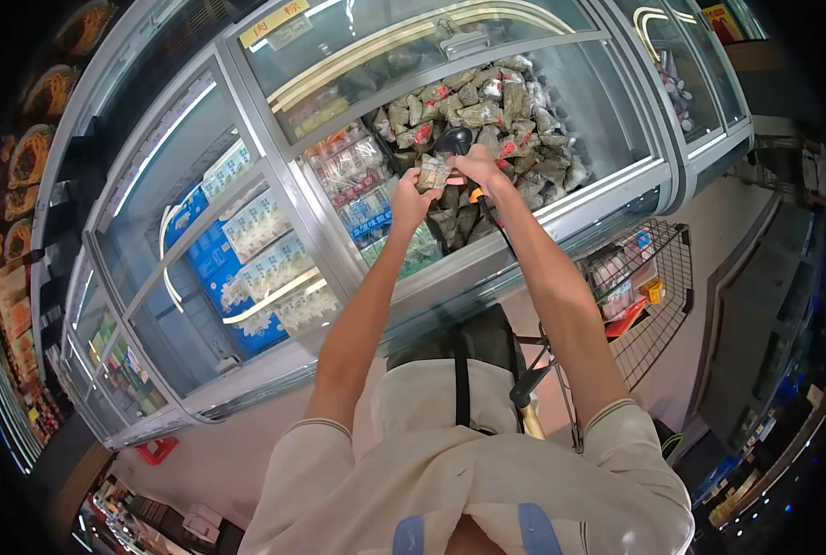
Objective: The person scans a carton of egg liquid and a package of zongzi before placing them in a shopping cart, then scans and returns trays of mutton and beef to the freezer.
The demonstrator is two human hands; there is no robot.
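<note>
Greenish and vacuum-wrapped, the packet [432, 173] sits in the grip of our left hand [411, 199], fingers closed round its lower left edge, held just above the open freezer chest [607, 190]. Our right hand [480, 167] meets it from the other side. Its grip is closed on a black handheld scanner [453, 141], whose head stands just above the packet's top edge. The fingertips may touch the packet's right side too, though we cannot tell for sure. Beneath both hands lies a pile of like packets [524, 111], some with red labels. Glass covers the chest's neighbouring compartment, where blue cartons [211, 250] lie. A wire trolley [658, 277] stands at our right, near the chest.
</note>
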